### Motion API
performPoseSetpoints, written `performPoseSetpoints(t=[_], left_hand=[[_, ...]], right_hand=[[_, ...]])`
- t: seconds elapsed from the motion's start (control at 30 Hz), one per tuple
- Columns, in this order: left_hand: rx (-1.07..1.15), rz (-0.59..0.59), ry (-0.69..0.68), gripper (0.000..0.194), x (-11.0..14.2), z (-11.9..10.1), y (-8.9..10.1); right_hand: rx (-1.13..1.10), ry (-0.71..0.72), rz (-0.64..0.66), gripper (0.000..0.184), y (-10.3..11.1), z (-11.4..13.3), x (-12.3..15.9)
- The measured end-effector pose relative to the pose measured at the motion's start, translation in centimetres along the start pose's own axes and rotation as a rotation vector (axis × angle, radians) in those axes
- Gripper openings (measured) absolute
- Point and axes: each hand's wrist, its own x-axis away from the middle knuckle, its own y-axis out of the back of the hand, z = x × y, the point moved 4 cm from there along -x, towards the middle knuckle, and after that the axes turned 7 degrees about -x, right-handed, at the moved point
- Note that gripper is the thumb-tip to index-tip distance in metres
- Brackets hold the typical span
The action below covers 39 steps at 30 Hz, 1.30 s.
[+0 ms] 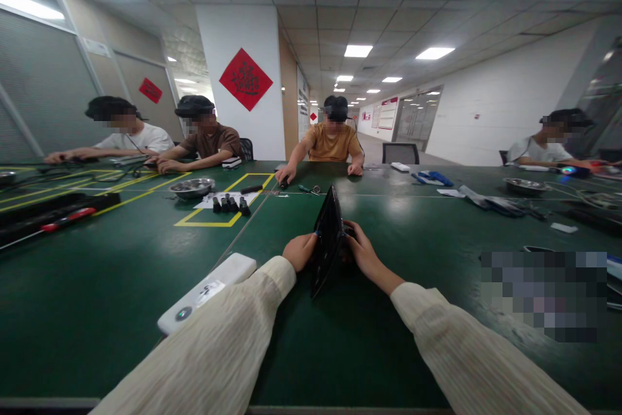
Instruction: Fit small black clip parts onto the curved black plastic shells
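A thin black flat panel (328, 243) stands nearly edge-on to me just above the green table (389, 350). My left hand (299, 252) is closed on its left side, with the thumb against its face. My right hand (363, 253) is closed at the other side, where a small dark part shows by the fingers; the panel hides some of this. Whether the dark part belongs to the panel I cannot tell. A long white device (226, 276) with a round button lies beside my left forearm.
Ahead, several small black cylinders (230, 205) stand on white paper near a metal bowl (192, 188). A person (335, 140) sits opposite, one hand on a small dark object. Green-handled pliers (307, 189) lie beyond the panel. Blue-and-grey gloves (490, 201) lie right.
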Motion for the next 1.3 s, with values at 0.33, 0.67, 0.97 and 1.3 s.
performPoseSetpoints(t=[0.33, 0.67, 0.97, 1.3], left_hand=[[-0.028, 0.004, -0.021, 0.057, -0.08, -0.1, 0.05], [-0.031, 0.02, -0.047, 0.051, 0.31, -0.64, 0.38], [-0.015, 0.032, -0.064, 0.051, 0.33, -0.69, 0.34], [-0.023, 0.005, -0.03, 0.054, 0.16, -0.4, 0.24]], right_hand=[[0.001, 0.013, 0.002, 0.043, 0.11, -0.34, -0.13], [0.023, 0.029, 0.001, 0.037, 0.32, -0.8, -0.35], [0.024, 0.019, 0.003, 0.038, 0.22, -0.44, -0.22], [0.032, 0.029, 0.001, 0.037, 0.23, -0.54, -0.3]])
